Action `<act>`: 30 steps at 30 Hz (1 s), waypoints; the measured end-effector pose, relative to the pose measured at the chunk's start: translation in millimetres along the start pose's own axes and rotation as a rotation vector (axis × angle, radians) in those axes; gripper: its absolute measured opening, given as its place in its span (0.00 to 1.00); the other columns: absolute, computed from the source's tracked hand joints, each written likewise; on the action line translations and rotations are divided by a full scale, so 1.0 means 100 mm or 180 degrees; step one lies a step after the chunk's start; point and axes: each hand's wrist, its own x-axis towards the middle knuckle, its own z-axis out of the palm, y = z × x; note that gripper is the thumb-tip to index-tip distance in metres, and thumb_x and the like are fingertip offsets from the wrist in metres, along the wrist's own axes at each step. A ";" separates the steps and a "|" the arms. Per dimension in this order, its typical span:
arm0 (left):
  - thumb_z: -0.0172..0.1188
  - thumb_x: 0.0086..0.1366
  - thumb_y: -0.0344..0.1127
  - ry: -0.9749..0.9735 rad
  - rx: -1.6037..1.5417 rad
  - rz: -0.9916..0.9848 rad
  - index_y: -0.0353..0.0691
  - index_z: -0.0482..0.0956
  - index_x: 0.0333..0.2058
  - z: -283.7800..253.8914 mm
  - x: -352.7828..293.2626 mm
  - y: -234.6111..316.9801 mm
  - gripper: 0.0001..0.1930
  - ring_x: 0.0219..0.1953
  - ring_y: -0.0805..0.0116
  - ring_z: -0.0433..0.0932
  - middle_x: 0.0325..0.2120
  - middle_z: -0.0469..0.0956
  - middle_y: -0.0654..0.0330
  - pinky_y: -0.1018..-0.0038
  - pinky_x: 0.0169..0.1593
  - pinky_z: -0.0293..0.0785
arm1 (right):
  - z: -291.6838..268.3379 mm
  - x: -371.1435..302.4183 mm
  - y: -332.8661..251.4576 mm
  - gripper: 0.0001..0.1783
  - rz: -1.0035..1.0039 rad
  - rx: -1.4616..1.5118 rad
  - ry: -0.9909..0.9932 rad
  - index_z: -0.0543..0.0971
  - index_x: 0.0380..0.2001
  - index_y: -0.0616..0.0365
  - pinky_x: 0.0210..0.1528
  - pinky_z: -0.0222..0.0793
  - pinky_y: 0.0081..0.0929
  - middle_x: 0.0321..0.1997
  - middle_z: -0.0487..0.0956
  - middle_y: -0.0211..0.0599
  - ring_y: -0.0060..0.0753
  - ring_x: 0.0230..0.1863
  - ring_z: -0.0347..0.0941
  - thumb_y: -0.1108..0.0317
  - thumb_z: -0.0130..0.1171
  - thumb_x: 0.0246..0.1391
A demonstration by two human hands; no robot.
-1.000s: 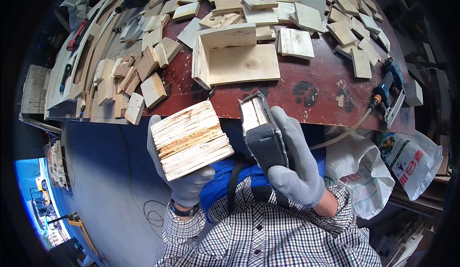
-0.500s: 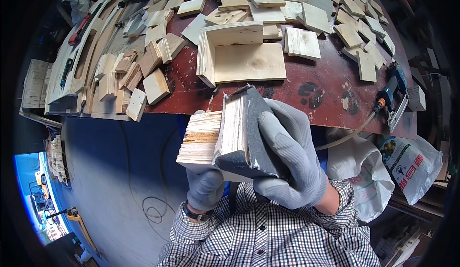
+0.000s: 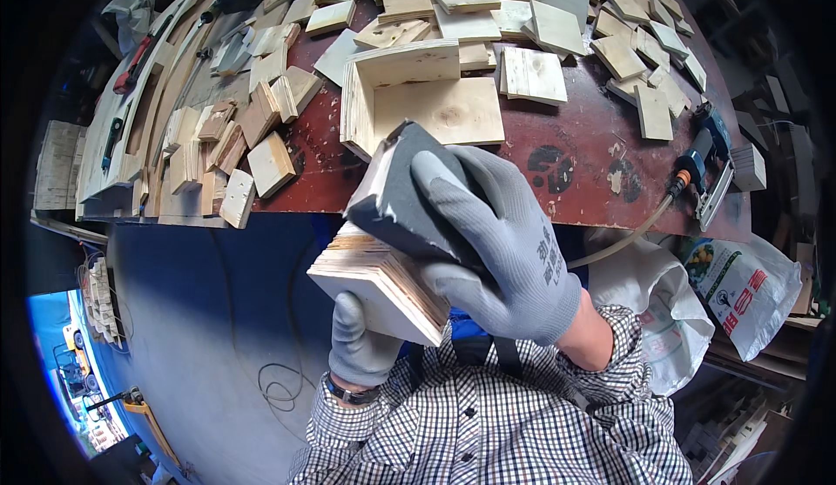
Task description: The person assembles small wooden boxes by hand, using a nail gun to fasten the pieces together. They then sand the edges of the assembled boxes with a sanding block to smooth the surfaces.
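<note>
So, L hand (image 3: 359, 346) holds the wood block (image 3: 396, 306) from below, just off the view's middle twd 7 o'clock. R hand (image 3: 509, 245) grips a dark block (image 3: 401, 193), at 1 o'clock of the wood block, prob. touching it. Red table (image 3: 575, 119) w/ wood box (image 3: 440, 111) at 12; nail gun (image 3: 714, 141) btwn 2 & 3.

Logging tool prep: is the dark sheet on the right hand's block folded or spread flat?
Folded: the dark sheet covers one face of the block and bends over its edge; a pale side shows bare.
</note>
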 end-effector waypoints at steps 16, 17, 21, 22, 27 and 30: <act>0.62 0.63 0.78 0.0306 -0.0289 -0.0064 0.50 0.63 0.75 0.05 0.11 0.14 0.52 0.69 0.53 0.72 0.71 0.70 0.57 0.50 0.70 0.72 | 0.00 -0.54 -0.15 0.44 0.0261 -0.0256 -0.0365 0.72 0.73 0.54 0.64 0.65 0.52 0.69 0.69 0.62 0.62 0.64 0.71 0.55 0.72 0.54; 0.63 0.62 0.78 0.0455 -0.0186 -0.0102 0.52 0.64 0.75 0.02 0.12 0.16 0.52 0.70 0.52 0.71 0.71 0.70 0.57 0.50 0.70 0.72 | -0.07 -0.71 -0.09 0.44 0.0227 -0.0085 -0.0506 0.72 0.72 0.59 0.66 0.66 0.53 0.70 0.68 0.65 0.64 0.65 0.71 0.56 0.72 0.54; 0.63 0.62 0.78 0.0240 -0.0187 -0.0106 0.49 0.63 0.75 -0.06 0.12 0.16 0.53 0.72 0.51 0.70 0.71 0.69 0.55 0.48 0.71 0.70 | -0.03 -0.81 -0.07 0.44 0.0485 0.0258 0.0026 0.72 0.71 0.63 0.70 0.65 0.54 0.71 0.67 0.69 0.66 0.67 0.70 0.57 0.73 0.53; 0.63 0.62 0.78 0.0091 -0.0132 -0.0090 0.49 0.63 0.76 -0.01 0.15 0.15 0.53 0.72 0.51 0.69 0.72 0.69 0.54 0.48 0.72 0.70 | -0.05 -0.68 -0.12 0.44 0.0380 0.0142 0.0014 0.73 0.71 0.61 0.70 0.64 0.54 0.70 0.68 0.68 0.65 0.67 0.69 0.57 0.73 0.53; 0.60 0.64 0.79 -0.0085 0.0237 0.0010 0.45 0.55 0.78 0.08 0.11 0.11 0.57 0.74 0.49 0.66 0.74 0.64 0.51 0.48 0.76 0.64 | 0.01 -0.07 0.00 0.43 0.0035 -0.0332 0.0252 0.72 0.73 0.55 0.65 0.65 0.52 0.65 0.72 0.62 0.61 0.62 0.71 0.54 0.70 0.55; 0.63 0.62 0.79 0.0103 0.0165 0.0003 0.46 0.55 0.78 -0.08 0.08 0.11 0.58 0.73 0.50 0.67 0.73 0.64 0.51 0.49 0.75 0.67 | -0.03 0.16 0.14 0.40 0.0605 -0.0386 0.0173 0.68 0.73 0.65 0.72 0.64 0.45 0.68 0.70 0.61 0.61 0.67 0.69 0.62 0.66 0.62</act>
